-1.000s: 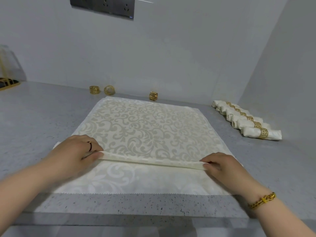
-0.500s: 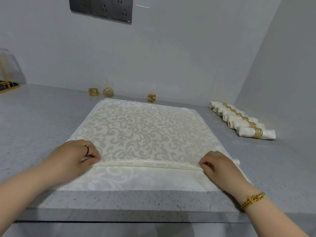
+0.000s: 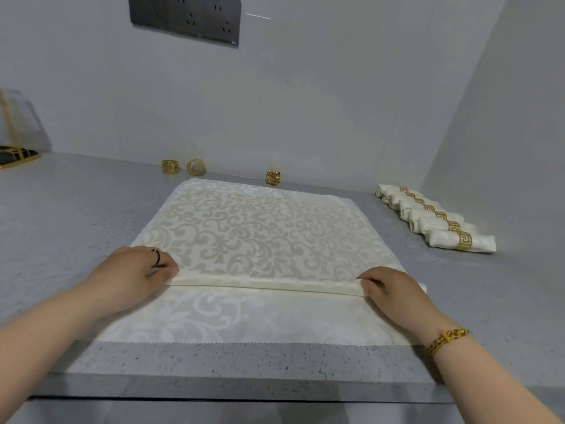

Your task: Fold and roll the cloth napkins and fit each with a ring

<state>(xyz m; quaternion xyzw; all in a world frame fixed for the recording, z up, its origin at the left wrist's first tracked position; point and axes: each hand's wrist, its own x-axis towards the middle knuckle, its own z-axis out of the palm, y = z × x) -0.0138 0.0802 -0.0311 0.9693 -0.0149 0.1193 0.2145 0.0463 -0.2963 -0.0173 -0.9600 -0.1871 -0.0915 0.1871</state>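
We have the cream damask napkin (image 3: 263, 237) flat, scroll pattern up, paler near strip, low fold ridge across it side to side. Gold rings just past its far edge: left ring (image 3: 170, 167) and second ring (image 3: 196, 167) near the left corner, third ring (image 3: 273, 177) mid-edge. Rolled napkins (image 3: 428, 214), gold-banded, packed in a row right of it.

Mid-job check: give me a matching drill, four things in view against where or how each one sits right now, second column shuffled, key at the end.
Things
1. open napkin
2. finished rolls
3. loose rings
4. socket panel

Places or states
A. mounted on the wall
B. in a row at the right, each one ringed
C. at the back of the counter, holding no cloth
D. spread flat, its near fold held by the left hand and right hand

Pairs: 1-D, 2-B, 3-C, 4-A
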